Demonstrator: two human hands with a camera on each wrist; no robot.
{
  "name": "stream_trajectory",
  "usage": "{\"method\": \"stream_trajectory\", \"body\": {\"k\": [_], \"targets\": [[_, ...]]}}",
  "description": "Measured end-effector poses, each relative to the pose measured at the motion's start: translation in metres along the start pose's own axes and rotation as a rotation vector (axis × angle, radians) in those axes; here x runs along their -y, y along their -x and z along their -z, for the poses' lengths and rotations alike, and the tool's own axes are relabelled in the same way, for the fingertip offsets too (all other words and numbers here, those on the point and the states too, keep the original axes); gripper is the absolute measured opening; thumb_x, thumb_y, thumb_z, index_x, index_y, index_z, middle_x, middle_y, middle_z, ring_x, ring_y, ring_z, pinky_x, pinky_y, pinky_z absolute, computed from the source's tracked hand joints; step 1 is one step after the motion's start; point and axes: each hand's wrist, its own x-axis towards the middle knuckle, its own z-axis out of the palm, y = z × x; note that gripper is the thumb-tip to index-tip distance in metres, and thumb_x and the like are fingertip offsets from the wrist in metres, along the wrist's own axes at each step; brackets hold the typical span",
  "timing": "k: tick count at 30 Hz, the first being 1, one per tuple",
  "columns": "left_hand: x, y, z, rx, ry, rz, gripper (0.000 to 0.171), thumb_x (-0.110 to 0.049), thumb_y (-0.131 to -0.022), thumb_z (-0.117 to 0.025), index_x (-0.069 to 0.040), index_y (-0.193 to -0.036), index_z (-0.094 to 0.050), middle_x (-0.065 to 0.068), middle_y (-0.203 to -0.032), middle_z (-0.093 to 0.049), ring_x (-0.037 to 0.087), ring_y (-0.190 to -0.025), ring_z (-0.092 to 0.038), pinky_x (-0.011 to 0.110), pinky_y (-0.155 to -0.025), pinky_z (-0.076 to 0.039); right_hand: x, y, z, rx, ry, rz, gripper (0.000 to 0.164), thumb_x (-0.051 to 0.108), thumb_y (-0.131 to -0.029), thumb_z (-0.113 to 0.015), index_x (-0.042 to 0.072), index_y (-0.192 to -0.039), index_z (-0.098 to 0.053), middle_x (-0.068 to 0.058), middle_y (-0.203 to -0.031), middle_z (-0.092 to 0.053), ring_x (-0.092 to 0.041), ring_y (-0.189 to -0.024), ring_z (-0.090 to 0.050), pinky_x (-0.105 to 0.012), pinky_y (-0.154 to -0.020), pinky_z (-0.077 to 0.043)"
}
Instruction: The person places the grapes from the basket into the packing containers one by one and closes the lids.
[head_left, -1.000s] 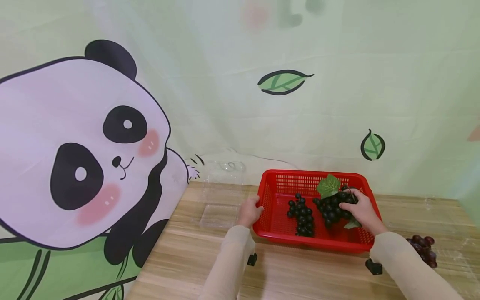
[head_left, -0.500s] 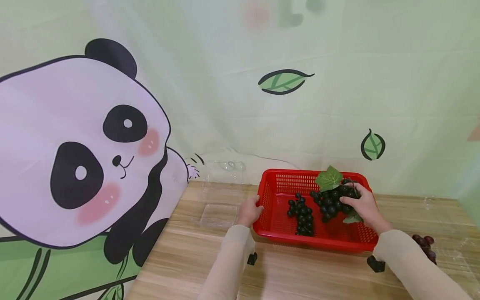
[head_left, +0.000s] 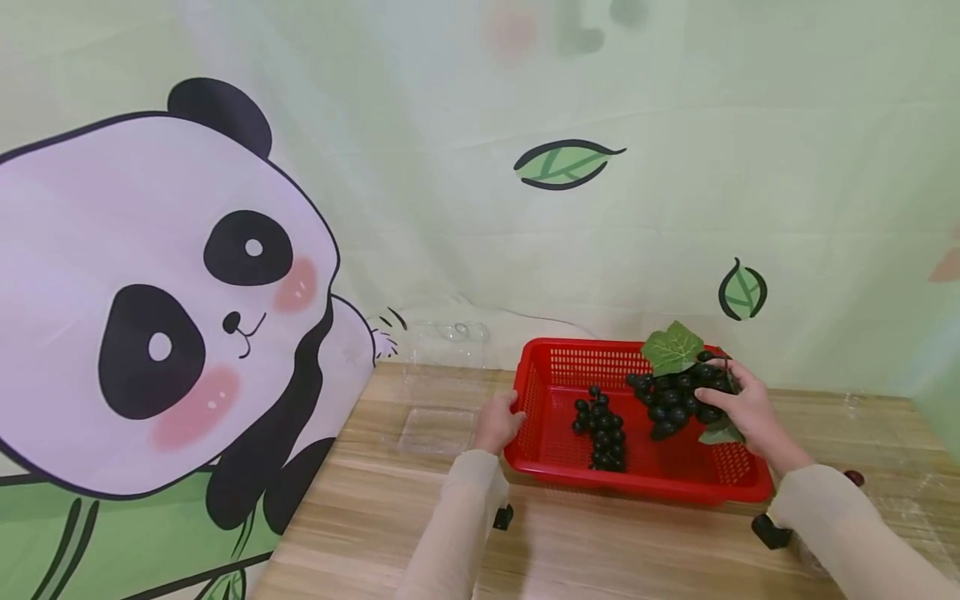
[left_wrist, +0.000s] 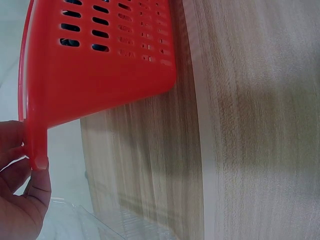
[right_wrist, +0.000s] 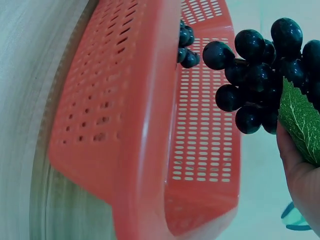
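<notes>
Glossy black grapes with green leaves (head_left: 675,400) are hanging at the frame's lower right, over a red perforated plastic basket (head_left: 637,485), while your right hand (head_left: 753,417) is pinching them near the stem. Your left hand (head_left: 497,422) is gripping the basket's left rim. A second bunch of black grapes (head_left: 604,432) is lying inside, and the wood-grained table (head_left: 360,517) is carrying the basket.

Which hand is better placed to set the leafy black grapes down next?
Probably the right hand: it holds the leafy black grapes, raised above the rim at the right end of the red basket. The left hand grips the basket's left end.
</notes>
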Motion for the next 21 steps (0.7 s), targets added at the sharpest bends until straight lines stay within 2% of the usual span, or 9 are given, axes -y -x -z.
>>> {"method": "stream_trajectory", "body": {"k": [5, 13, 15, 19, 21], "targets": [[0.001, 0.0, -0.001, -0.001, 0.014, 0.009, 0.037, -0.009, -0.084, -0.058, -0.006, -0.12, -0.053, 0.008, -0.091, -0.062, 0.024, -0.077, -0.062, 0.028, -0.06, -0.054, 0.005, 0.006, 0.009, -0.026, -0.054, 0.015, 0.032, 0.01, -0.081, -0.062, 0.031, -0.102, -0.05, 0.023, -0.095, -0.045, 0.008, -0.083, -0.044, -0.008, -0.065, -0.043], [0.003, -0.002, -0.003, 0.011, 0.027, 0.039, 0.038, -0.01, -0.083, -0.058, -0.008, -0.12, -0.053, 0.008, -0.095, -0.062, 0.022, -0.076, -0.061, 0.03, -0.062, -0.054, 0.008, 0.014, 0.023, -0.046, -0.337, 0.036, 0.034, -0.001, -0.079, -0.06, 0.026, -0.099, -0.054, 0.02, -0.09, -0.055, 0.007, -0.077, -0.053, -0.01, -0.059, -0.047], [0.003, -0.003, -0.003, 0.006, 0.015, 0.034, 0.037, -0.01, -0.083, -0.058, -0.008, -0.12, -0.054, 0.007, -0.093, -0.062, 0.019, -0.073, -0.06, 0.031, -0.063, -0.054, 0.007, 0.016, 0.027, -0.059, -0.344, 0.031, 0.034, -0.001, -0.079, -0.06, 0.026, -0.1, -0.054, 0.02, -0.091, -0.055, 0.007, -0.079, -0.051, -0.01, -0.06, -0.046], [0.004, -0.004, -0.004, 0.0, -0.004, 0.019, 0.034, -0.009, -0.084, -0.058, -0.007, -0.118, -0.055, 0.007, -0.092, -0.062, 0.016, -0.07, -0.058, 0.03, -0.063, -0.054, 0.007, 0.02, 0.037, -0.091, -0.266, 0.006, 0.034, 0.005, -0.081, -0.061, 0.029, -0.104, -0.053, 0.023, -0.101, -0.047, 0.008, -0.095, -0.041, -0.006, -0.064, -0.04], [0.004, -0.005, -0.003, 0.0, -0.007, 0.015, 0.034, -0.009, -0.083, -0.058, -0.006, -0.117, -0.055, 0.007, -0.091, -0.062, 0.016, -0.069, -0.057, 0.03, -0.063, -0.054, 0.008, 0.022, 0.042, -0.099, -0.254, 0.003, 0.034, 0.006, -0.081, -0.061, 0.029, -0.104, -0.052, 0.023, -0.102, -0.045, 0.008, -0.096, -0.039, -0.005, -0.064, -0.039]]}}
